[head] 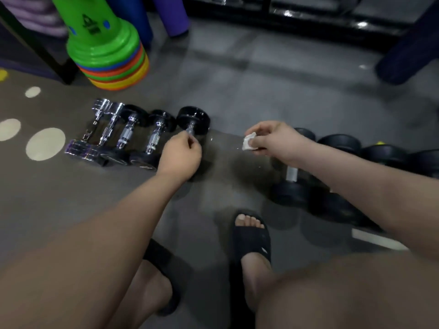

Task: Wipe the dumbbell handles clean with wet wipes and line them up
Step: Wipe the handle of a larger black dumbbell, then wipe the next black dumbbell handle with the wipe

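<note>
A: Where are we w/ the task?
B: Lining up, we reckon. Our left hand (179, 154) has its fingers curled round the handle of the black dumbbell (193, 119), which sits at the right end of the row (128, 131) on the floor (237, 91), just beside its neighbour.
A: And our right hand (273, 138)?
B: It pinches the wet wipe (249, 142), held clear of every handle.
A: Which way does the dumbbell lie?
B: Long axis runs near-to-far, far head a bit to the right, approx. parallel w/ the rest.
A: Next?
B: Prob. we let go, then reach for the right-side dumbbells (293, 179), likely not wiped yet. That needs the wipe wrapped on a handle.
</note>
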{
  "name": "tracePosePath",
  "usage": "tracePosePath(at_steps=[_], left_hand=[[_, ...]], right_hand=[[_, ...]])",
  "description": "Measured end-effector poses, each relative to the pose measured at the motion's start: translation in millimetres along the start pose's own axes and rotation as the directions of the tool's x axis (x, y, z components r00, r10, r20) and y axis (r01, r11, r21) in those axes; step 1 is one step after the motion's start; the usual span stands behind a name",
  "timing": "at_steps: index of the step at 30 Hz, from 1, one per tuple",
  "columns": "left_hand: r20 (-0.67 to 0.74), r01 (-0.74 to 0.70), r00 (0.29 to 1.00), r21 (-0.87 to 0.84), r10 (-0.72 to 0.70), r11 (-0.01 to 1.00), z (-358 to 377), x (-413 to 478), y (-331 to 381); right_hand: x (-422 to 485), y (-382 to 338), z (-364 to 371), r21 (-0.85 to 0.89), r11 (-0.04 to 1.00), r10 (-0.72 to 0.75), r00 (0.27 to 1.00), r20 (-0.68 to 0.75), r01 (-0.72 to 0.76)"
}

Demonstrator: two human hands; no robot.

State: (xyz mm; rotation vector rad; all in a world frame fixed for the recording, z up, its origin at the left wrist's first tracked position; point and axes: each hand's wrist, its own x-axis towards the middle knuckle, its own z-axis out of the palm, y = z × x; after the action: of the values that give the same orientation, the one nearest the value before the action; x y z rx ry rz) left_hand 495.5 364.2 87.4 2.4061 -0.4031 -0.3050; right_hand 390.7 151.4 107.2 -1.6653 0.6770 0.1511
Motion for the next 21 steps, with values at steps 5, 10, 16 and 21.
tracePosePath(at_steps=[5, 10, 16, 21], left_hand=[[0.096, -0.049, 0.994, -0.103, 0.059, 0.993, 6.2, -30.4, 54.8], [0.137, -0.078, 0.986, -0.099, 0.092, 0.992, 26.2, -45.9, 81.3], [0.231, -0.048, 0.971, -0.070, 0.063, 0.996, 84.9, -47.2, 80.9], [0.303, 0.048, 0.953, -0.078, -0.022, 0.996, 140.1, -36.0, 80.4]], right_hand=[[-59.9, -6.6, -67.5, -0.423, 0.906, -0.062, 0.985, -0.162, -0.013], [-84.8, 0.8, -112.6, -0.514, 0.852, -0.061, 0.955, -0.290, -0.101], [-76.5, 39.0, -131.1, -0.509, 0.857, -0.033, 0.974, -0.223, -0.087], [-39.5, 79.3, -143.6, -0.621, 0.783, -0.100, 0.981, -0.168, -0.026]])
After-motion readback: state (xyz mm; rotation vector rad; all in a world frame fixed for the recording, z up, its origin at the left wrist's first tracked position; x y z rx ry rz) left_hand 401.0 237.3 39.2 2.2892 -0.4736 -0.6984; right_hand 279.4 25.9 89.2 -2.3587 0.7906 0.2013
